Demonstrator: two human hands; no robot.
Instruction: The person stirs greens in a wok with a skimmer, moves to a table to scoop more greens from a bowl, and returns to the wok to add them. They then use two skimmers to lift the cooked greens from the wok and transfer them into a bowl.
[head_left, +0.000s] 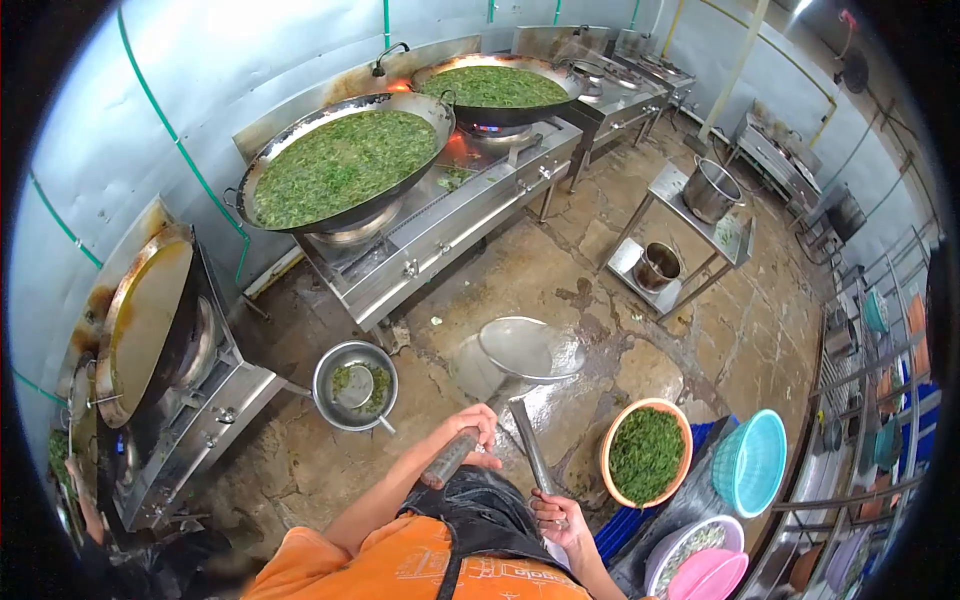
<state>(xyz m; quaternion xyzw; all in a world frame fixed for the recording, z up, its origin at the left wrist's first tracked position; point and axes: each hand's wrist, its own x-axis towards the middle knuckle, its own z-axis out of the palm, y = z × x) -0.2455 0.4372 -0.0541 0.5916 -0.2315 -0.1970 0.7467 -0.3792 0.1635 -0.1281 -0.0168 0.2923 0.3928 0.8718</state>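
Observation:
My left hand (475,430) is closed around a thick handle whose blunt end points back toward my body. Beyond that hand, in line with the handle, a wide round metal strainer (530,350) hangs over the wet floor. My right hand (560,517), lower down by my waist, grips a long grey tool (532,445) that slants up and forward; I cannot tell its kind. An orange basin (648,453) full of chopped greens stands just right of the grey tool. On the floor to the left sits a metal bowl (355,386) with some greens and a round piece inside.
Two big woks (345,165) (492,85) of greens in liquid sit on the steel stove (440,235), flames showing. Another wok (145,320) stands left. A steel cart (680,220) holds pots. A turquoise basket (748,462) and pink basin (708,575) are at right. A person's arm (88,500) shows far left.

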